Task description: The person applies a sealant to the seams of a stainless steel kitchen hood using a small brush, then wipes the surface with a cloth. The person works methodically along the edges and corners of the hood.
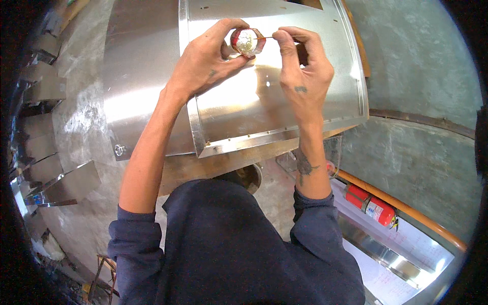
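Above the metal-topped table, my left hand (211, 61) curls its thumb and fingers around a small round cup-like piece (247, 41). Its side looks reddish and clear, and its face is whitish with a yellow patch. I cannot make out exactly what kind of thing it is. On its right side, my right hand (304, 56) pinches a thin dark stick (265, 37) between thumb and forefinger. The far end of the stick reaches the face of the round piece. The other fingers of my right hand are curled in.
The shiny sheet-metal top (239, 107) has a raised frame, with wood (229, 162) along its near edge. Lower right, a red fire extinguisher (370, 204) lies by white panels. Cardboard boxes (46, 89) line the far left. A round bucket-like vessel (250, 178) stands below the table.
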`<act>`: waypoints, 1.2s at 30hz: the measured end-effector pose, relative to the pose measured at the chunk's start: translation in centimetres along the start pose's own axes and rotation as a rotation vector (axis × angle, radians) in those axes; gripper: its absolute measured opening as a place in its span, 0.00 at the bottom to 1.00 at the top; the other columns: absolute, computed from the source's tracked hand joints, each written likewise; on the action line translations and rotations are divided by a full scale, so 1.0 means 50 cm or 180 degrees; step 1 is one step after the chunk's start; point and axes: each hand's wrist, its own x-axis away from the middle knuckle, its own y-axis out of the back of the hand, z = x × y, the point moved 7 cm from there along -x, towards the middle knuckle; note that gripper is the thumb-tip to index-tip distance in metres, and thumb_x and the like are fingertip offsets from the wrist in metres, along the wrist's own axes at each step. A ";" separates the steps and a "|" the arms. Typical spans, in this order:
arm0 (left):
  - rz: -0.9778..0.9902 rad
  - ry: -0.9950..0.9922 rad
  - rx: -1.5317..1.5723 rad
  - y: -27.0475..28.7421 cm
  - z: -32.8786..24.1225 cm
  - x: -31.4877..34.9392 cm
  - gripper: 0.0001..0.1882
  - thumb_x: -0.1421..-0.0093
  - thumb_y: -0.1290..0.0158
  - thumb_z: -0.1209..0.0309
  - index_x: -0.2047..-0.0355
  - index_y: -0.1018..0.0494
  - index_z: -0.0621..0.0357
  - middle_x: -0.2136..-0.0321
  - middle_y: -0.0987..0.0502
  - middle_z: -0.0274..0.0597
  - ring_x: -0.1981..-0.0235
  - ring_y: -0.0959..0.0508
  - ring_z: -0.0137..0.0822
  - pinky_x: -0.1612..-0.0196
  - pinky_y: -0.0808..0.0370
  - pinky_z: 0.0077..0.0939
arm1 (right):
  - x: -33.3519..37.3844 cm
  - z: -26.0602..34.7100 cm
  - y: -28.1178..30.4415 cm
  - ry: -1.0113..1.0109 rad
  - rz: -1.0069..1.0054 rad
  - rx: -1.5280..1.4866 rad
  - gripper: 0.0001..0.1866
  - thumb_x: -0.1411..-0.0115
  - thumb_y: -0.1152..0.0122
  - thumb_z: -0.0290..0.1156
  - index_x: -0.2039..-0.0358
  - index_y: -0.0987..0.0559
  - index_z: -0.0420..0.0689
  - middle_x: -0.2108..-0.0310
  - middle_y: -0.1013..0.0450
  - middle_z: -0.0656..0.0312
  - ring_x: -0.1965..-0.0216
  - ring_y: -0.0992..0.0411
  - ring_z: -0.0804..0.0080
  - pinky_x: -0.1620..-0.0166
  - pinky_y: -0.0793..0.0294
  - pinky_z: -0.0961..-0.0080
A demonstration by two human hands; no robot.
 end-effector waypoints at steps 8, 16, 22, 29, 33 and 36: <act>-0.0043 -0.0157 -0.0110 0.003 0.002 -0.003 0.31 0.45 0.28 0.66 0.41 0.25 0.48 0.70 0.20 0.39 0.72 0.21 0.28 0.68 0.22 0.29 | -0.001 -0.001 -0.011 0.0184 0.0078 0.0384 0.06 0.29 0.34 0.29 0.57 0.16 0.40 0.65 0.17 0.63 0.74 0.28 0.82 0.70 0.29 0.80; 0.0050 -0.0020 -0.0285 0.004 -0.003 0.005 0.30 0.42 0.29 0.60 0.40 0.26 0.45 0.63 0.16 0.41 0.70 0.19 0.32 0.65 0.20 0.31 | 0.043 -0.021 0.144 -0.0553 -0.0122 -0.0699 0.07 0.24 0.40 0.31 0.56 0.24 0.40 0.63 0.19 0.62 0.62 0.25 0.81 0.55 0.26 0.81; -0.0019 0.0076 -0.0139 -0.004 0.000 -0.001 0.32 0.42 0.28 0.67 0.38 0.26 0.40 0.72 0.25 0.32 0.72 0.25 0.24 0.69 0.25 0.24 | 0.139 -0.127 0.244 -0.1086 0.0272 -0.0481 0.08 0.24 0.41 0.32 0.57 0.25 0.40 0.63 0.20 0.61 0.61 0.25 0.79 0.53 0.25 0.78; 0.0012 0.0135 -0.0119 -0.004 0.014 0.000 0.32 0.43 0.29 0.68 0.37 0.26 0.41 0.72 0.25 0.32 0.73 0.25 0.23 0.69 0.26 0.23 | 0.180 -0.163 0.242 -0.1324 0.0604 -0.0580 0.08 0.24 0.40 0.33 0.59 0.24 0.41 0.65 0.21 0.61 0.62 0.24 0.77 0.54 0.24 0.76; -0.0003 0.0083 -0.0237 -0.005 0.012 0.000 0.33 0.43 0.29 0.68 0.37 0.25 0.41 0.73 0.25 0.32 0.73 0.26 0.22 0.70 0.26 0.23 | 0.179 -0.164 0.246 -0.1307 0.0718 -0.0486 0.09 0.24 0.40 0.33 0.60 0.24 0.41 0.66 0.21 0.61 0.63 0.24 0.77 0.55 0.24 0.76; -0.0018 0.0011 -0.0223 -0.004 0.017 0.000 0.33 0.43 0.29 0.68 0.37 0.25 0.41 0.73 0.26 0.31 0.74 0.26 0.22 0.70 0.26 0.23 | 0.181 -0.165 0.246 -0.1346 0.0767 -0.0449 0.09 0.24 0.41 0.33 0.60 0.24 0.41 0.66 0.21 0.62 0.63 0.25 0.78 0.56 0.25 0.76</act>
